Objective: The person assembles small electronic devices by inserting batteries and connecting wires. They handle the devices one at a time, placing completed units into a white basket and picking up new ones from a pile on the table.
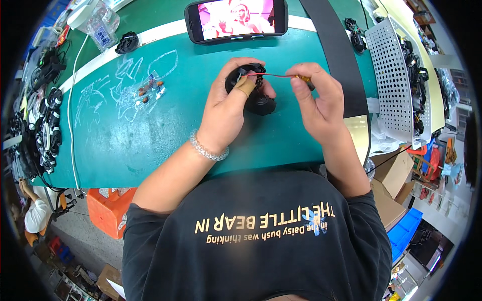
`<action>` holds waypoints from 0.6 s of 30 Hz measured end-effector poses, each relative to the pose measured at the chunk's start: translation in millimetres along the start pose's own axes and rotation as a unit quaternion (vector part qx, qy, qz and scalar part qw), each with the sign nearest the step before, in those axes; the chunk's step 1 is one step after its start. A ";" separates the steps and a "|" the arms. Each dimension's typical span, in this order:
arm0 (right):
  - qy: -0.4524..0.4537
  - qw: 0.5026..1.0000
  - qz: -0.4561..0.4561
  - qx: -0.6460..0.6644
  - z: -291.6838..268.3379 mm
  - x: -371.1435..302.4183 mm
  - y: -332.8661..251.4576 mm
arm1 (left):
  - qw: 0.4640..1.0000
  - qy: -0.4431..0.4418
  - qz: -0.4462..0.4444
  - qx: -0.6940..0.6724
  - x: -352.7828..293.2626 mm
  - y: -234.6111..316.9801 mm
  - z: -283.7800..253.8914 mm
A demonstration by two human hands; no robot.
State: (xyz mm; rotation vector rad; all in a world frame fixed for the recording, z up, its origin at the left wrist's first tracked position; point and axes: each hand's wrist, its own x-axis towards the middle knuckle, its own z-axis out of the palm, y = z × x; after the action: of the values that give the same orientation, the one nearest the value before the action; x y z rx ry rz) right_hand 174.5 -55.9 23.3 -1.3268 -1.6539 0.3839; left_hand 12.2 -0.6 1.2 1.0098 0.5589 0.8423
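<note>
Angled forward, the left hand (226, 110) curls its grip around a rounded black plastic housing (260, 104) over the green surface (175, 140), its long axis slanting rightward toward the wearer. The right hand (321, 98) pinches a small yellow piece (303, 79), grip nearly closed; a thin red wire (275, 75) runs almost level between them.

Black housing (261, 105) partly hidden by left hand (226, 108). Right of housing: yellow piece (303, 79), part-covered by right hand (321, 98). Left of housing: brown bits (142, 93), indistinct.

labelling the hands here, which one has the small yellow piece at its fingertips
The right hand, with the yellow piece next to the red wire. The left hand, above a clear bracelet, grips the black casing instead.
</note>
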 end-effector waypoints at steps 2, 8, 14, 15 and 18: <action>0.019 0.998 -0.001 -0.052 -0.1 1.9 5.3 | 0.999 -0.009 0.014 0.042 -2.0 0.7 2.5; -0.004 0.996 0.079 -0.044 1.5 1.6 8.2 | 0.988 -0.031 0.089 0.120 -6.8 -2.1 3.2; -0.025 0.929 0.185 0.319 4.6 5.2 4.2 | 0.978 -0.027 0.139 0.153 -6.3 -4.6 2.3; -0.022 0.920 0.196 0.339 4.5 5.7 2.8 | 0.976 -0.026 0.144 0.161 -6.1 -4.5 1.9; -0.014 0.892 0.226 0.391 6.8 8.2 -3.6 | 0.975 -0.027 0.139 0.170 -4.8 -6.2 0.1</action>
State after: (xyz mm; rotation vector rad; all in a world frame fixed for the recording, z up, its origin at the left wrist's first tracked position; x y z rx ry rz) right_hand 167.1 -48.0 26.3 -1.0462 -0.9923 1.2081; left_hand 11.7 -6.3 -4.1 1.4435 0.5324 0.9817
